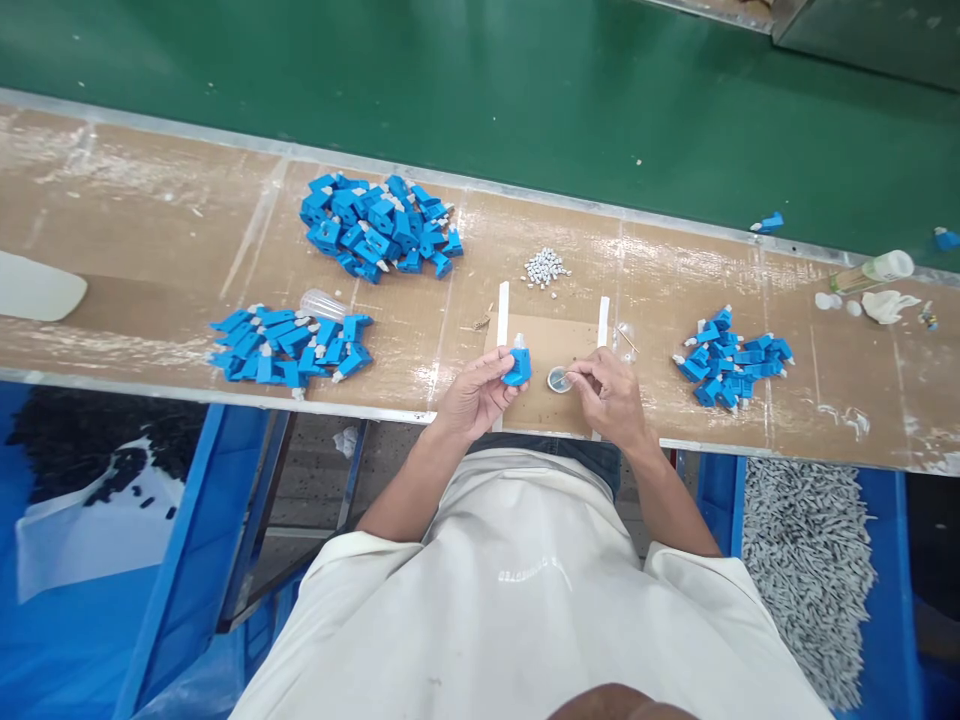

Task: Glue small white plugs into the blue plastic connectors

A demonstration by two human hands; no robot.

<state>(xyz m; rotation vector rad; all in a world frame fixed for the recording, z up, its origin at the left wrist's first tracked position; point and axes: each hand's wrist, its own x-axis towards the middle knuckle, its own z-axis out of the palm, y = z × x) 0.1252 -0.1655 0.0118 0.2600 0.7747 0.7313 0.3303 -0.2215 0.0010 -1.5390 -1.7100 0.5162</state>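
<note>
My left hand (478, 392) pinches a small blue plastic part (517, 367) with a whitish tip pointing up and away from me. Just right of it, a small round dish (559, 380) with a pale rim sits on a cardboard sheet (551, 335). My right hand (609, 392) is closed at the dish's right side, its fingertips pinching what looks like a thin stick that reaches over the dish; most of the stick is hidden. Beyond both hands lies a small heap of light grey pieces (545, 267).
Piles of blue parts lie at the far left (382, 225), near left (292, 345) and right (727, 360). White strips (503, 312) flank the cardboard. A bottle (874, 270) lies far right. Beyond the bench is a green surface (450, 90); below right, a bin of grey pieces (810, 560).
</note>
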